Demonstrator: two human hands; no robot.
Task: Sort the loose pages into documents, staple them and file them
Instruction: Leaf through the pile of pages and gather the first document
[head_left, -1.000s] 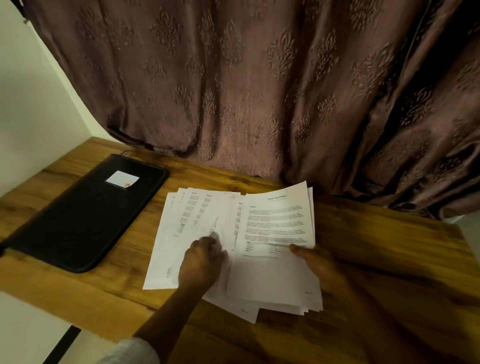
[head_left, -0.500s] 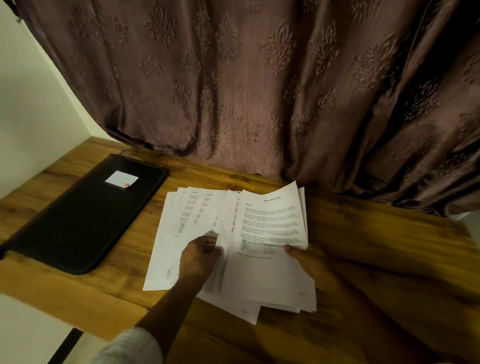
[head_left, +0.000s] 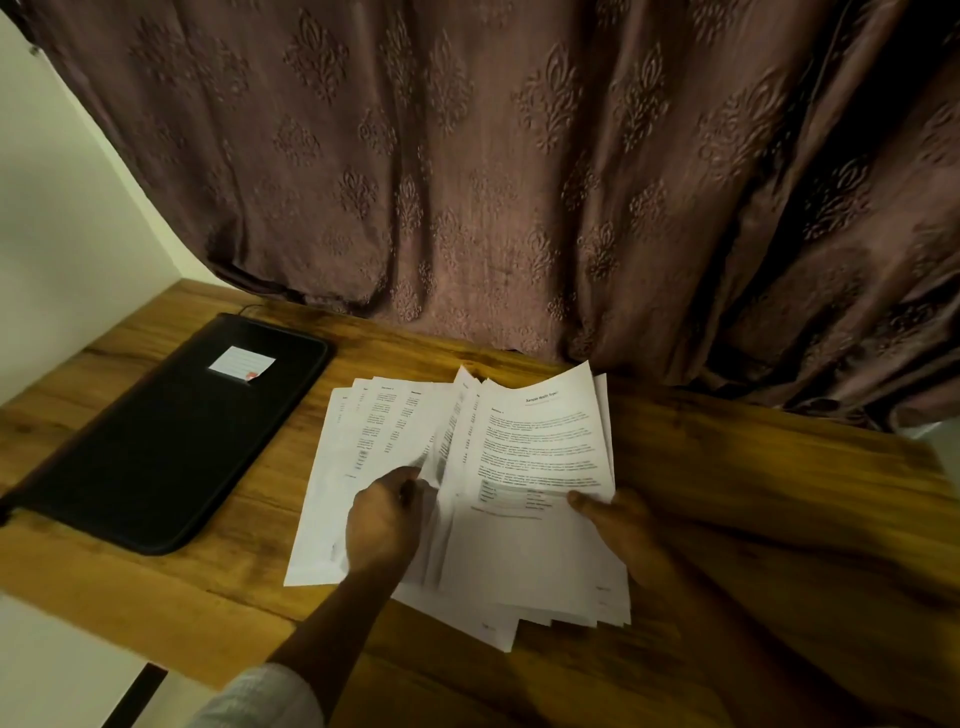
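Left hand (head_left: 383, 519) pinches fanned pages (head_left: 524, 558) mid-stack; right hand (head_left: 621, 530) grips their right edge; stack lies right of black folder (head_left: 171, 441).

A wooden desk (head_left: 779, 493) is carrying two things. A black folder (head_left: 171, 441) is lying flat and closed on it, with a small white card (head_left: 241, 362) showing on the cover toward its far end. Just right of the folder, and not touching it, a fanned pile of printed pages (head_left: 519, 561) is spreading over the wood. The sheets are overlapping and slipping sideways, and a few in the middle are curling up. Behind the folder, a patterned curtain (head_left: 467, 208) is hanging down to the desk's back edge.
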